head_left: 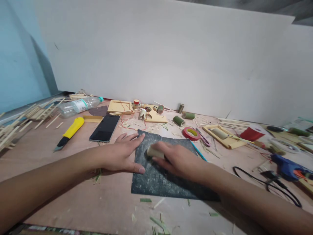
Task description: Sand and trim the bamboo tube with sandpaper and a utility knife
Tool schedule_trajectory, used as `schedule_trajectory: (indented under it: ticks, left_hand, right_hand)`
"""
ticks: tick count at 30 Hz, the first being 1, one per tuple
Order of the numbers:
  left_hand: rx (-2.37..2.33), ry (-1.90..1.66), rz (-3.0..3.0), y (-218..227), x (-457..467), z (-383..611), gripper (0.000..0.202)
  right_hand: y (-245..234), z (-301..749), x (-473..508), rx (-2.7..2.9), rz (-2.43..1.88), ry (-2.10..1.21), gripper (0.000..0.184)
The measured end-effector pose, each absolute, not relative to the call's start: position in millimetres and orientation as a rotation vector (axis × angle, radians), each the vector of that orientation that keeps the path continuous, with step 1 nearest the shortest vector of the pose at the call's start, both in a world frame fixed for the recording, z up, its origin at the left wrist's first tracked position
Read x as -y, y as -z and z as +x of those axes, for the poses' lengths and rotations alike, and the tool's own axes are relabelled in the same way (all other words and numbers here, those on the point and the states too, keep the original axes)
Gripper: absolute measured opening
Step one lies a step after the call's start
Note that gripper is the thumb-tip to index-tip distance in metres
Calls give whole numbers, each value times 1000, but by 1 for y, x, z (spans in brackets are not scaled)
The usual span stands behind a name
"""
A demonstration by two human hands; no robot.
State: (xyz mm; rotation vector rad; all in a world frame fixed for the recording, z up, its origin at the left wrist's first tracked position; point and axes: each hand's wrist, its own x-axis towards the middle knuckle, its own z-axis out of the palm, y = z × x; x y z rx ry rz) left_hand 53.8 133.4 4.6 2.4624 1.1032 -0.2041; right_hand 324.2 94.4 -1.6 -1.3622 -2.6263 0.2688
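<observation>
A dark sheet of sandpaper [158, 181] lies flat on the wooden table in front of me. My left hand [121, 153] rests flat and open on the table, its fingers and thumb pressing the sheet's left edge. My right hand [177, 160] is closed round a short pale bamboo piece [154, 152] and holds it down against the sheet's upper part.
A black phone [105, 128], a yellow utility knife [69, 132] and a plastic bottle [78, 106] lie to the left. Red tape [191, 133], green bamboo pieces [179, 120], wooden frames [225, 137], a blue glue gun [290, 169] with black cable [269, 184] lie to the right. The wall is close behind.
</observation>
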Motion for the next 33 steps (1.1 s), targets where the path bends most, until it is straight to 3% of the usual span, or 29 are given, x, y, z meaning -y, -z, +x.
schedule_trajectory:
  ticks: [6,11,28,33]
  left_hand:
    - [-1097,202,2484,-5,-133,54,126]
    - [-1090,182,2478,-4,-134,53,127]
    - [-1112,201,2446,-4,-132,52,129]
    - [-1099,182,2456,-4,-132,53,128]
  right_hand:
    - [-2,326,-95,2567,-1416,-164,25]
    - [-5,315,-83,2759,-1142,-245,31]
    - [-3,337,-102,2334,-1466,-374,48]
    - [-2,326,-87,2460,-1314,-393,47]
